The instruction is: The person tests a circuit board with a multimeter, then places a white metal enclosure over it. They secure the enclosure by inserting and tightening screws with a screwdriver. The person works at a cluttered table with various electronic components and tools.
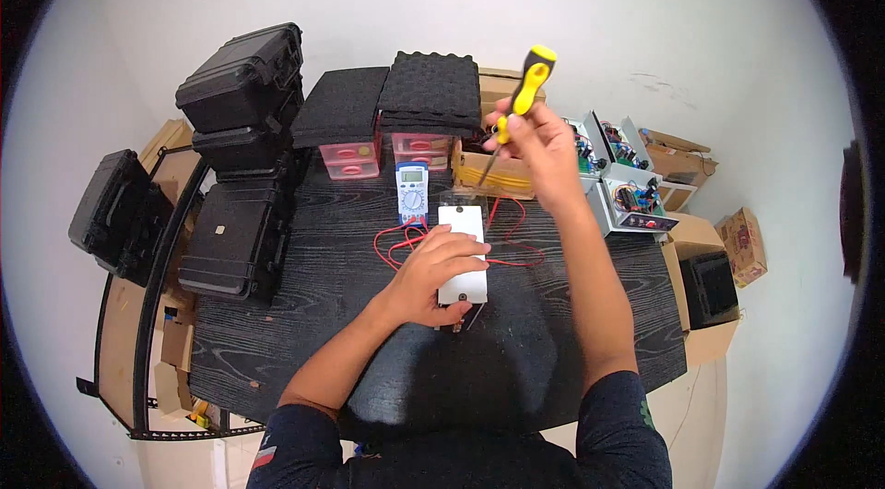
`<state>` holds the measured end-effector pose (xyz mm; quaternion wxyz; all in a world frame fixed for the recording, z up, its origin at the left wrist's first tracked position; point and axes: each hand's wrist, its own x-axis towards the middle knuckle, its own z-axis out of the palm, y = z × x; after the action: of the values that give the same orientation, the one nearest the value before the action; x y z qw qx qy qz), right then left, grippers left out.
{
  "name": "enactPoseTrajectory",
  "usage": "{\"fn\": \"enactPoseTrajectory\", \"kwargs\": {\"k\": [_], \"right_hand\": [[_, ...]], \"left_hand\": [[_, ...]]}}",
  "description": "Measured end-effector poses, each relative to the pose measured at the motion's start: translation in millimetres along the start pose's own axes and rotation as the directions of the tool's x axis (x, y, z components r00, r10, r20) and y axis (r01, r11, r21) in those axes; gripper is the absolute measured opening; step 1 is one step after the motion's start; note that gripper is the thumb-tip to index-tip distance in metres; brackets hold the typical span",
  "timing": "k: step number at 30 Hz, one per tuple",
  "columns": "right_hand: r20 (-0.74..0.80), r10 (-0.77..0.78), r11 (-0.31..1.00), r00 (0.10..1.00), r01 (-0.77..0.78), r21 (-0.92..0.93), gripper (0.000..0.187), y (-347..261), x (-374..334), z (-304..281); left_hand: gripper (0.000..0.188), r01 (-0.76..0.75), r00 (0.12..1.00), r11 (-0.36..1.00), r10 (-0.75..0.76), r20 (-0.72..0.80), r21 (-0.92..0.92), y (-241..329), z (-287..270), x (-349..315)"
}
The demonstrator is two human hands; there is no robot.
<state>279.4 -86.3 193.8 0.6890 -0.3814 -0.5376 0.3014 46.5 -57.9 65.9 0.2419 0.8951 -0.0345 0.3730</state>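
A white rectangular box [473,284] lies on the table before me, with a dark screw at its near end and another at its far end. My left hand [431,270] lies over its left side, fingers across the top and thumb at the near end, gripping it. My right hand [539,146] is closed around a screwdriver [535,79] with a yellow and black handle. The screwdriver's shaft slants down toward the box's far end; I cannot tell whether the tip touches. A small clear bag [470,200] lies beyond the box.
A blue-edged multimeter [413,194] with red leads [527,260] sits beyond my left hand. Black hard cases [235,240] are stacked at left. Black foam sheets [430,88] top pink drawers [353,160]. Open electronics housings [636,201] and cardboard boxes [742,245] stand at right.
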Motion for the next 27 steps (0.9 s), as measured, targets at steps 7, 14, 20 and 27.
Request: {"fn": "enactPoseTrajectory", "kwargs": {"k": [7,14,20,27], "right_hand": [[-0.158,0.198,0.850,0.967,-0.250,-0.464,0.020,68,-9,-74],[-0.186,0.252,0.329,0.950,-0.264,-0.907,0.036,177,-69,-134],[-0.314,0.343,0.172,0.885,-0.388,-0.905,0.037,180,-95,-128],[-0.134,0.035,0.470,0.990,-0.135,-0.872,0.033,119,-105,-76]], "left_hand": [[0.058,-0.015,1.000,1.000,0.015,-0.008,0.007,-1,1,0],[0.057,-0.010,1.000,1.000,0.010,-0.008,-0.005,0,1,1],[0.054,-0.003,1.000,1.000,0.003,-0.018,-0.008,1,1,1],[0.117,-0.022,0.997,0.995,0.029,-0.067,0.093,-10,15,-7]]}}
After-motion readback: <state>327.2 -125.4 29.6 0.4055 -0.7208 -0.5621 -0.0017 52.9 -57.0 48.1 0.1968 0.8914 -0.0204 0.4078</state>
